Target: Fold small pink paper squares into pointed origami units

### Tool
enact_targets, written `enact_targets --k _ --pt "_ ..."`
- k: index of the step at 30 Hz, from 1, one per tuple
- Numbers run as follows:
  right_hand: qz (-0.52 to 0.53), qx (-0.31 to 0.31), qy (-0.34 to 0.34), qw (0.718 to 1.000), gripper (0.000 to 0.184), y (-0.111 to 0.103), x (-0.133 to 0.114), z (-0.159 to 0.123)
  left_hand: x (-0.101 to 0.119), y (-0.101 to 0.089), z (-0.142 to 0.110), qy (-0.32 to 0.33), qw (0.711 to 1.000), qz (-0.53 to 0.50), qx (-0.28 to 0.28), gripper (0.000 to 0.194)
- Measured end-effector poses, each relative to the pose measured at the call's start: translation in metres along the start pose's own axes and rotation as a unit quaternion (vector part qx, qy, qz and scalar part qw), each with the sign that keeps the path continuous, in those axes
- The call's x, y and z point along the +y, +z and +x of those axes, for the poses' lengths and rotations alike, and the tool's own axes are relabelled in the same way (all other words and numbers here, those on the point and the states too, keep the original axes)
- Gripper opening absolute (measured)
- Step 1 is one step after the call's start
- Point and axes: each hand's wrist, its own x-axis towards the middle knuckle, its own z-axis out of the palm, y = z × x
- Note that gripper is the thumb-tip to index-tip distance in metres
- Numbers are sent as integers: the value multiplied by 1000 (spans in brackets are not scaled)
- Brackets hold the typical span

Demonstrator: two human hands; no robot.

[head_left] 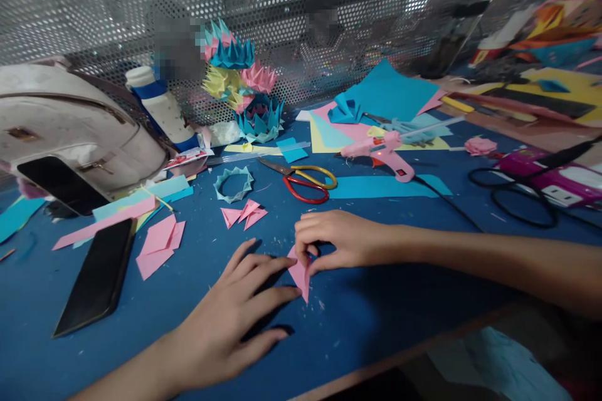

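Note:
A small pink piece of paper (pixel 301 277), partly folded, lies on the blue table between my hands. My right hand (pixel 333 239) pinches its upper right edge, thumb and fingers closed on it. My left hand (pixel 235 310) lies low over the table with fingers spread, two fingertips touching the paper's left side. Beyond them are several folded pink triangles (pixel 244 214) and a light blue zigzag paper ring (pixel 234 184). Pink paper squares (pixel 161 244) sit loosely piled to the left. Scissors (pixel 305 180) with one red and one yellow handle rest just past my right hand.
A pink glue gun (pixel 379 153) with a black cord lies behind a blue paper strip (pixel 385 187). Two phones, one flat (pixel 96 276), one propped (pixel 63 185), are at left near a backpack (pixel 70 131) and bottle (pixel 162 106). Folded paper flowers (pixel 258 116) stand against the perforated metal panel.

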Motion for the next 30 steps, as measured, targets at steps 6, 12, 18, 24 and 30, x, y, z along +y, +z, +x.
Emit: enact_targets --k 6,12,18,24,30 --pt "-34 41 -116 992 17 4 6 -3 4 1 12 -66 987 -136 53 12" --pt "-135 73 -185 971 25 3 5 -4 2 5 22 -90 983 -121 105 24" --pt "-148 59 -209 965 26 -5 9 -6 2 9 14 -35 991 -42 120 24" --pt "-128 40 -225 965 22 -9 15 -6 6 12 0 -73 983 63 156 22" --pt "-122 34 -222 967 24 -7 18 -7 9 11 0 -46 992 102 62 41"
